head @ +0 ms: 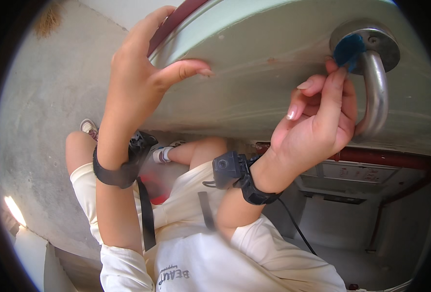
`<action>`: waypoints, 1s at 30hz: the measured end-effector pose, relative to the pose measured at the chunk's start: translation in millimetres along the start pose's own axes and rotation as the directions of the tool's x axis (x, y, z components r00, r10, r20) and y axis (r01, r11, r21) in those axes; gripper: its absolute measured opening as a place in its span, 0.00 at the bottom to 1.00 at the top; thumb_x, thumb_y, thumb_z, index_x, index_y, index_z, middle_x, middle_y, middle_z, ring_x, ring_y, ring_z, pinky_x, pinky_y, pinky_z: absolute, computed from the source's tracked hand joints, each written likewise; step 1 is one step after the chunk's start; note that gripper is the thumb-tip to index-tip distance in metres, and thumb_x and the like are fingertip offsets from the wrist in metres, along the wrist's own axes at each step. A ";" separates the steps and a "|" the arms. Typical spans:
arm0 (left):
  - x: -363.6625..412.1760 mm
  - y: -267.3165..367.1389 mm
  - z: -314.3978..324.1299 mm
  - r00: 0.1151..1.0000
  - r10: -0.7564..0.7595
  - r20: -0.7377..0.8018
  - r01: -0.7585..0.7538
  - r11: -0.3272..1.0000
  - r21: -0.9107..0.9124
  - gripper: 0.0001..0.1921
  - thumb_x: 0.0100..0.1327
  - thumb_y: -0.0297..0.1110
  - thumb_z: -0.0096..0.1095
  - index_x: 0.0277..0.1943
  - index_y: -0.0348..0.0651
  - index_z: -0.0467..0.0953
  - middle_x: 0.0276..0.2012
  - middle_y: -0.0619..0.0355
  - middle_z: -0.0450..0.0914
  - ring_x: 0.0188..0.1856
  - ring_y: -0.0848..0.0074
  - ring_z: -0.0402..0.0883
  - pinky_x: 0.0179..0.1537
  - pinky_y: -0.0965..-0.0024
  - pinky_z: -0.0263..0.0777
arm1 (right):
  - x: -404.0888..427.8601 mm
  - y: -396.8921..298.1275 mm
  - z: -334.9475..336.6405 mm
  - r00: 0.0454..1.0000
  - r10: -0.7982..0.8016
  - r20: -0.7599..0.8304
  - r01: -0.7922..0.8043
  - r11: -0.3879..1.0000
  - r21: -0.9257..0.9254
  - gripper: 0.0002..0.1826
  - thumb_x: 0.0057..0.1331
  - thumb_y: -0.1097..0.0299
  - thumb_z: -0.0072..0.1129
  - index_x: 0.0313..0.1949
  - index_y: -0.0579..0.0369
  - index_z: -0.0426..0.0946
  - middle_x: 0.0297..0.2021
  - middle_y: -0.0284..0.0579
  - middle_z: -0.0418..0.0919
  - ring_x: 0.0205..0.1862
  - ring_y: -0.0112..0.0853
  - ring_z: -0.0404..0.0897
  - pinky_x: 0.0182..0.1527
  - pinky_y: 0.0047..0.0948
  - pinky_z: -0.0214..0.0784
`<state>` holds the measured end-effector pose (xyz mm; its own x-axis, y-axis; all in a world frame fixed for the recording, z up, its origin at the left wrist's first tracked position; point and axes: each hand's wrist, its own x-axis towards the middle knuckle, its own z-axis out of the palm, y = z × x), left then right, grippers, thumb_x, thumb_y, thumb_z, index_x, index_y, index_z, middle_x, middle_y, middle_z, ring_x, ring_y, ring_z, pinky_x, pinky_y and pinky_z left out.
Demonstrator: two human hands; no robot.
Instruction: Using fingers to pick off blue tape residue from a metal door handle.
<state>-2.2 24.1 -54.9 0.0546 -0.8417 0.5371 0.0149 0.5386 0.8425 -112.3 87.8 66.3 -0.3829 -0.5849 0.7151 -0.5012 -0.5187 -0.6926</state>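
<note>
A piece of thin blue material (348, 50), film or cloth, lies against the round metal mounting plate (387, 45) of a door handle. The fingertips of my right hand (323, 116) pinch its lower end. Beside that hand curves the tubular metal handle (376, 89); whether the hand touches it I cannot tell. My left hand (133, 71) grasps the edge of the pale green door (244, 91), its fingers around the dark red edge strip (175, 23) and its thumb over the door's face. Some of its fingers are hidden behind the edge.
Grey concrete floor (44, 120) spreads at the left, with straw-like bristles (49, 18) at the top. A dark red frame (394, 160) and a panel bearing writing (354, 173) appear lower right. Each wrist carries a strapped camera (226, 169); a black cable (297, 226) trails from the right one.
</note>
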 end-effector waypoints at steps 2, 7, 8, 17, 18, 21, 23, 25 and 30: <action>0.2 -1.0 0.5 1.000 0.016 0.002 -0.016 0.999 0.034 0.41 0.38 0.46 0.72 0.56 0.35 0.65 0.47 0.48 0.74 0.53 0.65 0.69 0.54 0.66 0.61 | -0.3 -0.8 1.1 1.000 0.013 -0.009 -0.013 1.000 -0.002 0.11 0.63 0.70 0.50 0.33 0.68 0.72 0.17 0.42 0.72 0.09 0.19 0.55 0.13 0.15 0.43; 0.3 -1.8 0.7 0.999 0.033 -0.005 -0.033 0.999 0.034 0.41 0.38 0.46 0.72 0.55 0.35 0.65 0.46 0.49 0.74 0.52 0.65 0.69 0.53 0.67 0.61 | -2.5 -1.9 2.2 0.998 0.047 -0.029 -0.047 0.999 0.010 0.10 0.63 0.69 0.51 0.33 0.68 0.73 0.18 0.42 0.72 0.09 0.19 0.55 0.13 0.15 0.42; 0.3 -0.9 1.0 1.000 0.022 0.002 -0.022 0.999 0.031 0.41 0.38 0.45 0.72 0.55 0.35 0.65 0.46 0.49 0.74 0.51 0.64 0.69 0.53 0.67 0.61 | -2.8 -2.0 2.3 0.998 0.048 -0.036 -0.047 0.999 0.006 0.11 0.63 0.69 0.51 0.33 0.68 0.73 0.18 0.42 0.72 0.09 0.19 0.55 0.13 0.15 0.41; -1.8 -0.5 0.9 0.999 0.033 -0.030 -0.031 0.996 0.080 0.41 0.37 0.46 0.72 0.55 0.36 0.65 0.45 0.49 0.75 0.51 0.65 0.70 0.53 0.66 0.61 | -5.3 -9.0 10.3 0.995 0.064 -0.073 -0.064 0.998 0.005 0.11 0.62 0.69 0.52 0.33 0.69 0.73 0.17 0.41 0.71 0.08 0.17 0.53 0.12 0.15 0.40; -1.8 0.0 0.7 0.999 0.033 -0.030 -0.030 0.996 0.081 0.41 0.37 0.46 0.72 0.55 0.36 0.65 0.45 0.49 0.75 0.51 0.65 0.70 0.53 0.66 0.61 | -5.3 -9.4 11.2 0.994 0.065 -0.085 -0.065 0.998 0.007 0.11 0.62 0.69 0.52 0.33 0.70 0.73 0.17 0.41 0.71 0.08 0.17 0.53 0.12 0.15 0.39; -1.4 1.6 0.1 0.999 0.036 -0.030 -0.032 0.993 0.115 0.41 0.37 0.46 0.73 0.55 0.36 0.65 0.46 0.49 0.75 0.51 0.65 0.70 0.53 0.66 0.61 | -4.6 -7.0 8.3 0.996 0.051 -0.076 -0.051 0.999 0.013 0.11 0.62 0.70 0.51 0.33 0.70 0.72 0.17 0.41 0.72 0.08 0.17 0.53 0.13 0.15 0.40; -0.4 1.5 0.7 0.999 0.030 -0.013 -0.029 0.999 0.046 0.40 0.37 0.45 0.73 0.55 0.36 0.65 0.46 0.50 0.75 0.52 0.65 0.69 0.53 0.67 0.61 | -3.1 -4.5 2.5 0.998 0.043 -0.052 -0.043 0.999 0.007 0.11 0.62 0.70 0.50 0.33 0.70 0.72 0.17 0.42 0.73 0.08 0.17 0.53 0.13 0.15 0.40; 0.1 2.6 -1.4 1.000 0.006 0.002 -0.006 0.997 0.083 0.40 0.37 0.45 0.73 0.55 0.36 0.65 0.46 0.50 0.75 0.52 0.66 0.69 0.53 0.66 0.61 | -1.8 -2.6 -0.8 0.999 0.038 -0.023 -0.038 0.999 0.003 0.11 0.62 0.71 0.50 0.33 0.70 0.73 0.18 0.43 0.74 0.08 0.17 0.53 0.13 0.15 0.40; 1.5 -1.6 -2.0 1.000 -0.028 0.007 0.028 0.999 -0.031 0.40 0.38 0.44 0.73 0.55 0.37 0.65 0.47 0.50 0.74 0.52 0.66 0.69 0.53 0.66 0.61 | -1.1 -1.4 -1.2 0.999 0.027 0.033 -0.027 1.000 0.012 0.10 0.63 0.72 0.49 0.34 0.69 0.73 0.21 0.46 0.75 0.08 0.17 0.53 0.13 0.15 0.41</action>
<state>-0.1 22.0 -55.5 0.0467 -0.8567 0.5137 0.0470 0.5156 0.8555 -112.1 89.9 66.6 -0.3707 -0.6186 0.6928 -0.4817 -0.5097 -0.7129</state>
